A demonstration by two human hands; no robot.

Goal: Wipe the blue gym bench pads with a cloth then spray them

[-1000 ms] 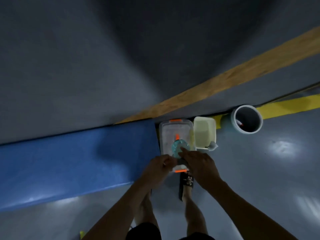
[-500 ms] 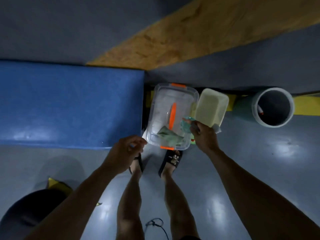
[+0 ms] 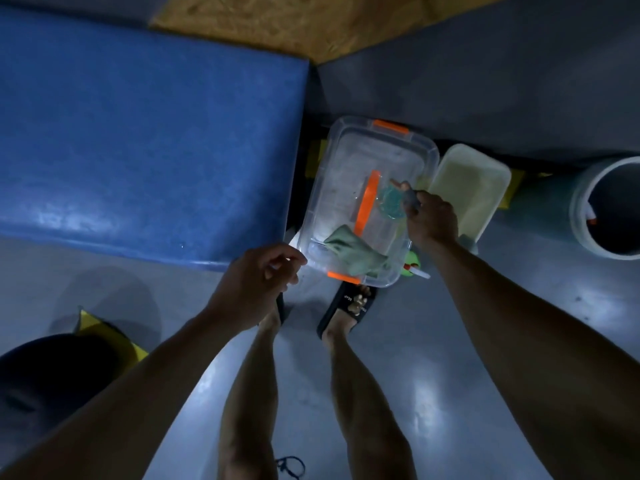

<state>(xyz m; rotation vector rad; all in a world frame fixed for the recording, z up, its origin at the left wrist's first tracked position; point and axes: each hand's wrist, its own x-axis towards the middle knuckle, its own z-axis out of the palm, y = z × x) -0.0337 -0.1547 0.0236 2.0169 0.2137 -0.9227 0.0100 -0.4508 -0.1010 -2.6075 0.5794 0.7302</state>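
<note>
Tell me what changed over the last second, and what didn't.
The view dropped toward the floor. The two hands, together over the clear box a second ago, parted: the right hand went to the box's right side gripping the teal spray bottle; the left hand drew back left, curled. The green cloth stays inside; the blue pad is untouched.

A clear plastic storage box point(image 3: 349, 188) with orange latches point(image 3: 390, 127) sits on the grey floor point(image 3: 450, 393), an orange handle point(image 3: 366, 202) running along its lid. Just right of it lies a pale cream tub point(image 3: 474, 188), and further right a white pipe end point(image 3: 595, 209) gapes open. A strip of chipboard point(image 3: 294, 19) runs along the wall at the top. Black slide sandals point(image 3: 349, 306) stand below the box. A dark round object point(image 3: 52, 375) sits lower left over a yellow scrap point(image 3: 104, 332).
</note>
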